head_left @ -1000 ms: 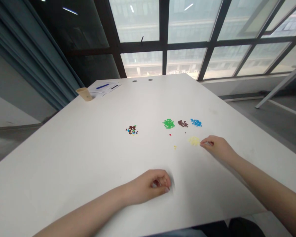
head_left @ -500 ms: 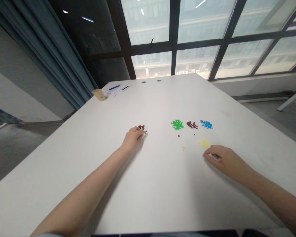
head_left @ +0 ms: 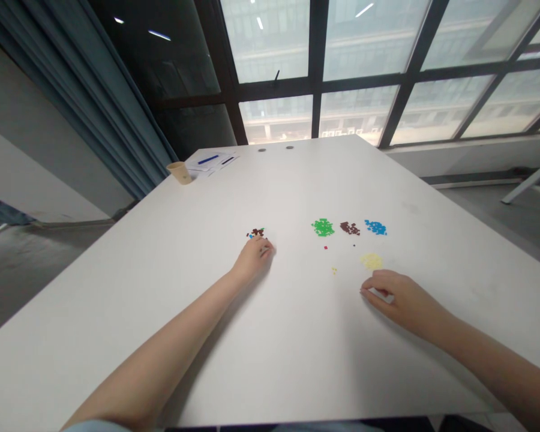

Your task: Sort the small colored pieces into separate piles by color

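My left hand [head_left: 253,255] is at the near edge of a small mixed pile [head_left: 256,232] of brown, blue and green pieces and covers part of it. Its fingers are closed together; whatever they pinch is too small to make out. My right hand [head_left: 387,294] rests on the table just below a pile of pale yellow pieces [head_left: 371,261], thumb and fingertips together, with nothing nameable between them. Beyond lie heaps of green pieces [head_left: 323,227], brown pieces [head_left: 350,228] and blue pieces [head_left: 376,227]. A red piece [head_left: 326,247] and a few yellow pieces [head_left: 334,271] lie apart.
The white table [head_left: 234,372] reaches toward the windows. At its far left stand a tan paper cup [head_left: 180,173] and papers [head_left: 202,165] with a blue pen [head_left: 208,159] on them. A lone dark piece [head_left: 354,245] lies below the brown heap.
My left hand has gone from the near middle of the table to the mixed pile, then drawn back slightly. My right hand has moved off the yellow pile toward me. The view has turned left.
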